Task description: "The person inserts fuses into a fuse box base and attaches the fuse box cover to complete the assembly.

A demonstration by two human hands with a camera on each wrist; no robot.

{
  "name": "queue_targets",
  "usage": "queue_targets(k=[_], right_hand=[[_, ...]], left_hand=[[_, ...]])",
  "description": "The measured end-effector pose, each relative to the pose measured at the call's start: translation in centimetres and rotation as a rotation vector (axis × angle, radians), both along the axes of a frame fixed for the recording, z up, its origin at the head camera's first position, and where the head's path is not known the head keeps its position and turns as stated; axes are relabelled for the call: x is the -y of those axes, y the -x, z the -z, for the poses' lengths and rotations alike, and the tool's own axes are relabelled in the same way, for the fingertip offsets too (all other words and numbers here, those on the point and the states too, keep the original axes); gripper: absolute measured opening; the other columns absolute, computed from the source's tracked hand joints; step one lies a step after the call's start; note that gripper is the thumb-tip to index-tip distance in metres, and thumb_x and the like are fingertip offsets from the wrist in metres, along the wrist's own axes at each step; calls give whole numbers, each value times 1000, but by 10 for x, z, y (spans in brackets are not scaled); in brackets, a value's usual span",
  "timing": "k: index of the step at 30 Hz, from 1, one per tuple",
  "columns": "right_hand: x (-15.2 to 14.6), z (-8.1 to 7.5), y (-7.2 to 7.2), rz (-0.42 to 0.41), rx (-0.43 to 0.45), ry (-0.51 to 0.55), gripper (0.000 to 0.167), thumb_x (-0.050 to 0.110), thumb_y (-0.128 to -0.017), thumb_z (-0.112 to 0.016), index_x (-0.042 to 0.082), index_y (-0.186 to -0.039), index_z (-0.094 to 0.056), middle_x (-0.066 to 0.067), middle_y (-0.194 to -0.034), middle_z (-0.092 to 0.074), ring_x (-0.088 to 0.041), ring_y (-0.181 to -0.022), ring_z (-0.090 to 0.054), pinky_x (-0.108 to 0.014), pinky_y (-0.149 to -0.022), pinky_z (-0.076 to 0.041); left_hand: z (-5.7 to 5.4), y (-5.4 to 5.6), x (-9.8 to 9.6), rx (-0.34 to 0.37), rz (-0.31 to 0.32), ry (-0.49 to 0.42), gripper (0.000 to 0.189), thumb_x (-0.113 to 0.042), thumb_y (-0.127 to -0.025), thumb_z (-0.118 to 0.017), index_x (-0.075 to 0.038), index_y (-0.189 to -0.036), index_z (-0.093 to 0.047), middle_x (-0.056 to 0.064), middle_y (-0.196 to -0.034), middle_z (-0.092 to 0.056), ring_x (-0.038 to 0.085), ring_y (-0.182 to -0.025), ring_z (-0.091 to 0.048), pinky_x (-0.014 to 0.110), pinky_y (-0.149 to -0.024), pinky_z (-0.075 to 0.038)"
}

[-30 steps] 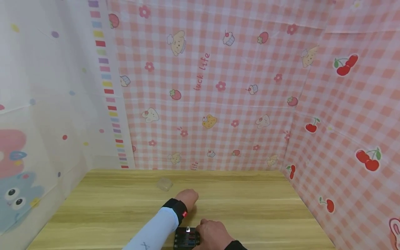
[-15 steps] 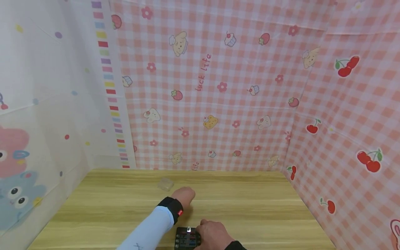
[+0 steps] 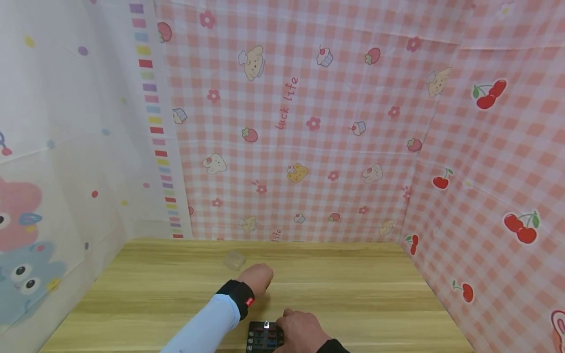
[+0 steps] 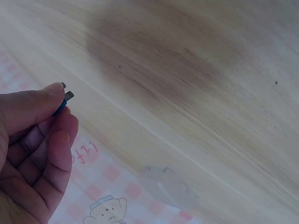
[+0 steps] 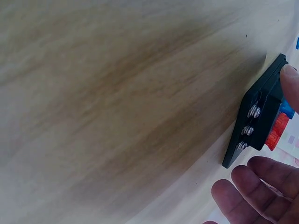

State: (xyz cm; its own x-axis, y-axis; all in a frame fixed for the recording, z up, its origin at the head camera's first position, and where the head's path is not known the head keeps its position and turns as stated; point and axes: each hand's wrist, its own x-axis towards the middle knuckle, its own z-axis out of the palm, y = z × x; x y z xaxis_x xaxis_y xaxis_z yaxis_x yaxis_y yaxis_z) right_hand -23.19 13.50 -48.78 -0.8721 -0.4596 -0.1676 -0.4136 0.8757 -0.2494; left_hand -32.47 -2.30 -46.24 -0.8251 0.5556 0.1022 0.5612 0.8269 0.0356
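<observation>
My left hand [image 3: 257,278] is raised over the table beyond the fuse block. Between its thumb and fingertips it pinches a small blue blade fuse [image 4: 60,109], whose metal prongs stick out. The black fuse block [image 3: 260,338] lies close to me at the bottom of the head view. Red fuses [image 5: 277,130] and blue ones sit in it, and silver screws line its side. My right hand [image 3: 304,331] holds the block at its right side, the thumb [image 5: 290,86] on one end and the fingers curled by the other.
A clear plastic cover [image 3: 234,260] lies farther back on the wood-grain table [image 3: 353,284], left of my left hand. Patterned cloth [image 3: 287,147] hangs behind the table and along both sides.
My left hand has drifted slightly left and away from me, so its forearm uncovers more of the fuse block. The right hand and the block have stayed in place.
</observation>
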Motion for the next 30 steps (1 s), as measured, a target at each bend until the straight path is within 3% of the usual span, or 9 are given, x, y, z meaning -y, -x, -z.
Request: queue_targets(k=[4, 8, 19, 30], right_hand=[[-1, -1, 3, -3, 10, 18, 55, 53, -71, -82, 18, -111, -72, 9, -82, -52, -7, -64, -48, -27, -64, -44], [-2, -1, 3, -15, -13, 15, 60, 54, -70, -83, 17, -116, -71, 8, -86, -55, -6, -67, -49, -27, -65, -45], [2, 3, 4, -32, -34, 16, 54, 53, -70, -84, 19, -110, -72, 11, -82, -52, -6, -64, -47, -26, -63, -42], [1, 3, 4, -29, -2, 35, 49, 50, -71, -84, 20, -108, -73, 10, -81, -51, -7, -65, -47, -26, -64, -42]], left_hand=[[-4, -6, 0, 26, -8, -22, 24, 3, -80, -76, -11, -64, -64, -3, -62, -55, 11, -57, -49, 27, -57, -45], [-8, -13, 1, 6, 16, -39, 25, 4, -77, -77, -12, -63, -64, -5, -61, -55, 10, -57, -46, 26, -56, -44], [-7, -18, 8, 20, 65, -110, 31, 10, -74, -73, -13, -57, -62, -9, -54, -45, 8, -53, -36, 24, -51, -34], [-12, -26, 9, 55, 63, -135, 15, 4, -79, -76, -9, -72, -75, -7, -66, -59, 9, -60, -46, 26, -61, -45]])
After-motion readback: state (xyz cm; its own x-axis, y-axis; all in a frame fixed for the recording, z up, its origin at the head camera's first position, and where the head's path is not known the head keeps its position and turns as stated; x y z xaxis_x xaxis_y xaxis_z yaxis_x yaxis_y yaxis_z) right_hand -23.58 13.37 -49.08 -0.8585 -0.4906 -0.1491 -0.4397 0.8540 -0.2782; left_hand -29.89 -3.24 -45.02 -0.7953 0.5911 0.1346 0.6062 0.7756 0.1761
